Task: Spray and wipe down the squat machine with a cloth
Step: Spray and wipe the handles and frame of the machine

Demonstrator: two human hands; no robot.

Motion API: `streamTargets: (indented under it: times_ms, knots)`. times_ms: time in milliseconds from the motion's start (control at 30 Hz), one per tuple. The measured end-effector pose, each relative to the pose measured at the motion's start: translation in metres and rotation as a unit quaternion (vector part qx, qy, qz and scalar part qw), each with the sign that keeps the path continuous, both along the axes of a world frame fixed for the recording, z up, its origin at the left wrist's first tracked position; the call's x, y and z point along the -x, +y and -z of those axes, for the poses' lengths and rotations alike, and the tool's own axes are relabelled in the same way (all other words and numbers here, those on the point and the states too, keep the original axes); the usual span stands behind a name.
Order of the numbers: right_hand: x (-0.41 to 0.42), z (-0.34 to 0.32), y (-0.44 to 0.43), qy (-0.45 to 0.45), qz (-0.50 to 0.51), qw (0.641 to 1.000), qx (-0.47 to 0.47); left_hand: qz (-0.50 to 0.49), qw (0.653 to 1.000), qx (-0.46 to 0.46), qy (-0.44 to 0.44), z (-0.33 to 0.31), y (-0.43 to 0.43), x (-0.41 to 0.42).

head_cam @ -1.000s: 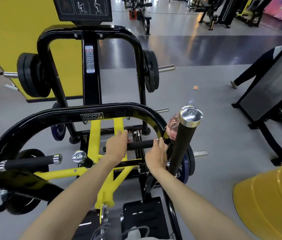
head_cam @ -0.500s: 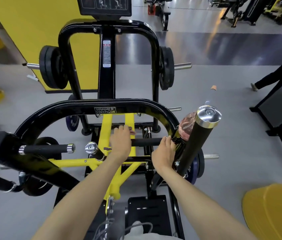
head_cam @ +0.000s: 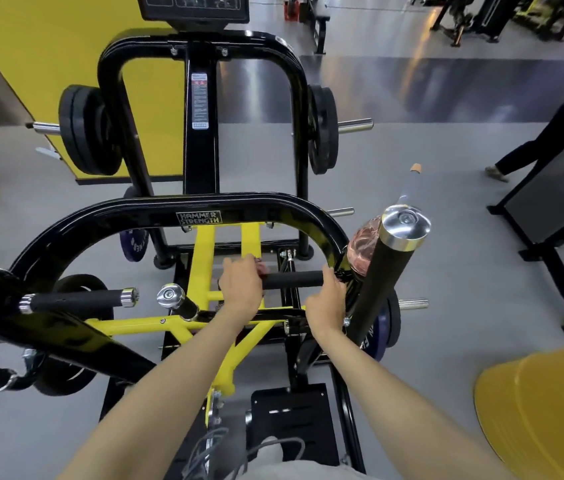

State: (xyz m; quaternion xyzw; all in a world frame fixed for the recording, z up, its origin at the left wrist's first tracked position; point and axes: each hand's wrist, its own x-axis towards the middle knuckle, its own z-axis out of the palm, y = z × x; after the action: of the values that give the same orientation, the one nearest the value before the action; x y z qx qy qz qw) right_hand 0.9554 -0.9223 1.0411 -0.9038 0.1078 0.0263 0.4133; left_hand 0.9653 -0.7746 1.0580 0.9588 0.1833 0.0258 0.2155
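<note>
The squat machine (head_cam: 201, 216) is standing right in front of me, black & yellow, on the grey floor (head_cam: 446, 271). I'm wiping its short black grip bar (head_cam: 294, 280), the one lying sideways in the middle. My left hand (head_cam: 240, 289) is holding the red cloth (head_cam: 262, 269) on the left end of that bar. The left fingers (head_cam: 239, 263) are curling round cloth & bar together. My right hand (head_cam: 325, 303) is sitting at the bar's right end w/ fingers (head_cam: 330, 275) bent over it. The pink bottle (head_cam: 363, 249) is poking up just behind that hand, beside the tall handle (head_cam: 387, 282). I can't tell if the right fingers are gripping the bottle or only the bar.

Step, I think: wiping, not spraying. Next the cloth is prob. needing to slide right along the bar, so the right hand must get out of the way. Big black plates (head_cam: 86, 131) are hanging at the back.
</note>
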Motion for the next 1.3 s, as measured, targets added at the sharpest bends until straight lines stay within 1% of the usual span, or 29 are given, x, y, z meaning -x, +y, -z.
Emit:
streamTargets:
  times_ms: [67,133,167,267,367,433,467,533,667,733,800,900,1000,1100,1233,1300]
  knots:
    - [0.000,-0.001,-0.003,0.006,0.037,0.997,-0.073,0.026,0.999,-0.035,0.018,0.004,-0.024,-0.003]
    - [0.005,0.003,-0.005,0.015,0.034,0.993,-0.116,0.032,0.998,-0.052,0.016,0.006,-0.041,-0.011]
    - [0.007,0.004,-0.006,0.021,0.024,0.991,-0.127,0.031,0.999,-0.042,0.014,0.005,-0.045,-0.016]
    - [0.009,0.004,-0.009,0.043,-0.005,0.990,-0.131,0.053,0.999,-0.005,0.009,0.012,-0.052,-0.033]
    - [0.009,0.001,-0.011,0.057,-0.008,0.991,-0.122,0.096,0.993,0.065,-0.021,0.014,-0.071,-0.044]
    - [0.009,0.000,-0.010,0.048,-0.005,0.993,-0.112,0.135,0.986,0.093,-0.033,0.012,-0.087,-0.047]
    - [0.008,0.002,-0.010,0.040,-0.003,0.994,-0.102,0.157,0.983,0.090,-0.033,0.011,-0.094,-0.048]
    - [0.005,0.008,-0.010,0.035,0.004,0.995,-0.091,0.207,0.977,0.051,-0.017,0.009,-0.098,-0.052]
    - [0.003,-0.003,-0.006,0.068,-0.025,0.997,-0.026,0.283,0.956,-0.038,0.060,-0.004,-0.085,-0.070]
    - [0.002,-0.005,-0.004,0.072,-0.038,0.997,0.014,0.295,0.948,-0.063,0.102,-0.010,-0.073,-0.074]
    - [0.001,-0.006,-0.003,0.066,-0.071,0.993,0.075,0.296,0.943,-0.072,0.132,-0.010,-0.059,-0.075]
    - [-0.001,-0.007,-0.007,0.076,-0.147,0.965,0.203,0.295,0.935,-0.106,0.164,-0.012,-0.037,-0.070]
    - [-0.003,-0.009,-0.010,0.063,-0.180,0.942,0.276,0.294,0.922,-0.153,0.201,-0.021,-0.015,-0.062]
    - [-0.003,-0.009,-0.005,0.064,-0.182,0.934,0.300,0.289,0.909,-0.182,0.237,-0.027,0.005,-0.056]
    - [-0.003,-0.008,-0.001,0.060,-0.169,0.935,0.307,0.267,0.914,-0.179,0.247,-0.031,0.015,-0.051]
    - [-0.002,-0.008,-0.003,0.056,-0.174,0.933,0.312,0.253,0.914,-0.194,0.249,-0.031,0.013,-0.049]
